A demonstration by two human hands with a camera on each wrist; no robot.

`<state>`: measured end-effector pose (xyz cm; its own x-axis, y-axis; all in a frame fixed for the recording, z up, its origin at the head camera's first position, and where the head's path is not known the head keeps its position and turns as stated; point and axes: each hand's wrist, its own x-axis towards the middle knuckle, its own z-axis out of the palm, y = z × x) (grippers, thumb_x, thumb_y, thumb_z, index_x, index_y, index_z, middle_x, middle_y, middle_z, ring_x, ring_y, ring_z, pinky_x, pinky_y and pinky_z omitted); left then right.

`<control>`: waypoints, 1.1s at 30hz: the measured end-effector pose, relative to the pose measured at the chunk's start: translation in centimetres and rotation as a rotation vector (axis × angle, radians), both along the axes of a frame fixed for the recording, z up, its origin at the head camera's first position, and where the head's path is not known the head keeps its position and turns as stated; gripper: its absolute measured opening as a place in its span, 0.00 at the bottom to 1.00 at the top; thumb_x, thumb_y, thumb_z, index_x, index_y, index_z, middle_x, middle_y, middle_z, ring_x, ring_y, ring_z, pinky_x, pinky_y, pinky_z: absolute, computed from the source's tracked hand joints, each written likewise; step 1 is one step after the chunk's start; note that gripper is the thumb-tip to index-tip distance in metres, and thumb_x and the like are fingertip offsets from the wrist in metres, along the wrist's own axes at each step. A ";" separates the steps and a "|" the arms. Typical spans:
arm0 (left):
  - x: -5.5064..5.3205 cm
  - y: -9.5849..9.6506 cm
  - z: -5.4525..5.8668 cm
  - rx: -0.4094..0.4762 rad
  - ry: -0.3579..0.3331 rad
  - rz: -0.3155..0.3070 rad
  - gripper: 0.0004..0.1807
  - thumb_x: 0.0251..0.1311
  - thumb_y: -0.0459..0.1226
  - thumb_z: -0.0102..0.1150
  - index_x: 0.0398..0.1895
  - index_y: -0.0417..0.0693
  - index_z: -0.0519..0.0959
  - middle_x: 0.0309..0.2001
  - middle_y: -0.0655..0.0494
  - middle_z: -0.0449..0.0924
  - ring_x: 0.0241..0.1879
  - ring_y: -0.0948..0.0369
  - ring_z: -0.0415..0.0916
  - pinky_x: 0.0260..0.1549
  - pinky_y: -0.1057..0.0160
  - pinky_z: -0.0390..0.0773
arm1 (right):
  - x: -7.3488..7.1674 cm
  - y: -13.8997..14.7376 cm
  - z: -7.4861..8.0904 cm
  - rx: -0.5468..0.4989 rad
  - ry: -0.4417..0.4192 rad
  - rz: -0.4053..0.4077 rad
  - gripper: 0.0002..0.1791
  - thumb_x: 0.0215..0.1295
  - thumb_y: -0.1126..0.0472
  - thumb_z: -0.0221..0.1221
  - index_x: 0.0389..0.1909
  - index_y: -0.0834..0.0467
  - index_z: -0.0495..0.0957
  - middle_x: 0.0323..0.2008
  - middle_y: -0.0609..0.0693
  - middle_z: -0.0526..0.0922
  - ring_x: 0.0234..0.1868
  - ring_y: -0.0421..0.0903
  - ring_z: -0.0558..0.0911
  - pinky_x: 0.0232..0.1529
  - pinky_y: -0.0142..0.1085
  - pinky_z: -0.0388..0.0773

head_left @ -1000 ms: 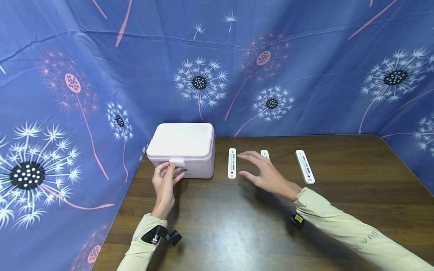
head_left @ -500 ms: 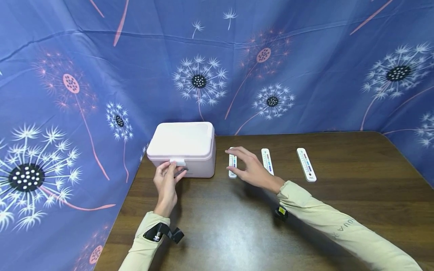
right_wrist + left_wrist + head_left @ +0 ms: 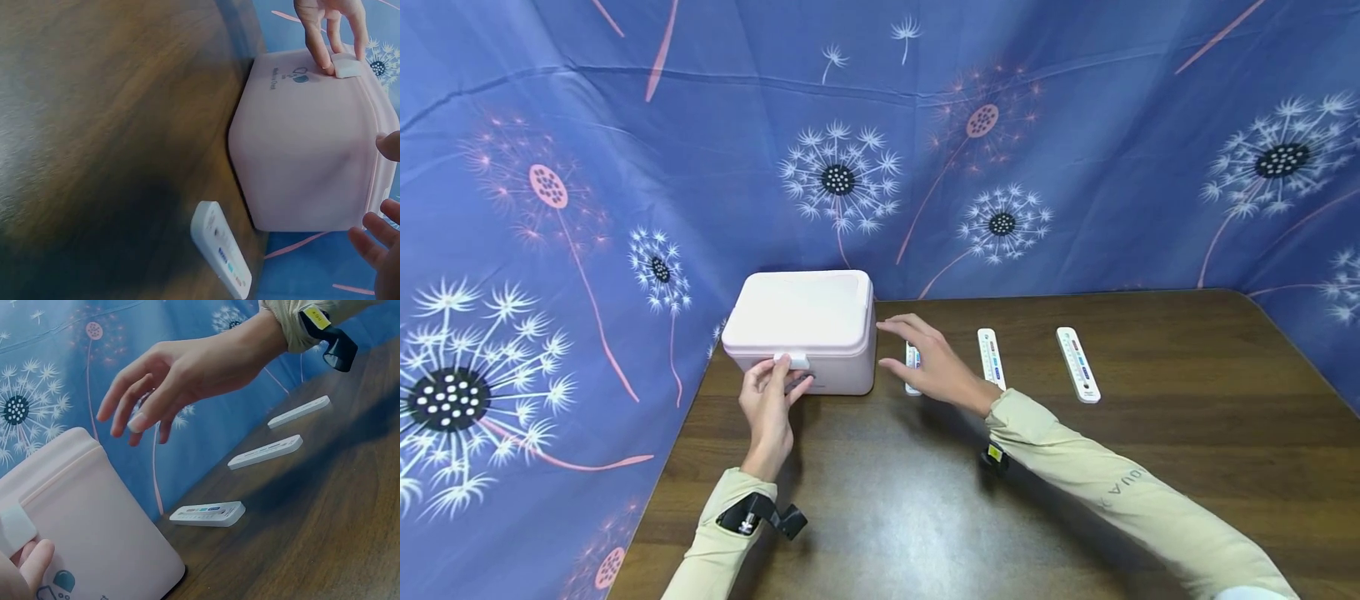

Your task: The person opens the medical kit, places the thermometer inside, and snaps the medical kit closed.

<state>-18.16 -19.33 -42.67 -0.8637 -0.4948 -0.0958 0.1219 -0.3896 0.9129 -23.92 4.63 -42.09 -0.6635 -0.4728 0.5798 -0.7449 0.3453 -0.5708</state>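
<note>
A pale pink box [image 3: 797, 310] with a closed lid stands at the back left of the table. At its front, my left hand [image 3: 767, 421] pinches the white latch [image 3: 793, 361] between thumb and fingers, as the right wrist view also shows on the box [image 3: 306, 144]. My right hand [image 3: 938, 367] hovers by the box's right side, fingers spread and holding nothing. Below it lies a white thermometer [image 3: 913, 367], partly hidden in the head view. In the left wrist view the right hand [image 3: 194, 372] is clear of that thermometer [image 3: 209, 514].
Two more white thermometers lie on the wooden table [image 3: 880, 500]: a middle thermometer [image 3: 990, 357], its lower end near the right sleeve, and a right thermometer [image 3: 1078, 364]. A blue dandelion-print cloth [image 3: 715, 150] hangs behind and to the left.
My right hand has moved left, from between the left and middle thermometers to beside the box, uncovering the middle thermometer. The left hand has stayed at the latch and the lid remains closed.
</note>
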 end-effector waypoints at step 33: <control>0.2 -0.1 1.1 0.036 -0.040 -0.030 0.14 0.60 0.34 0.62 0.37 0.43 0.65 0.42 0.46 0.75 0.30 0.54 0.81 0.35 0.53 0.82 | -0.9 -3.6 1.7 0.129 0.149 -0.029 0.20 0.57 0.58 0.67 0.50 0.59 0.81 0.58 0.56 0.75 0.55 0.51 0.73 0.53 0.44 0.73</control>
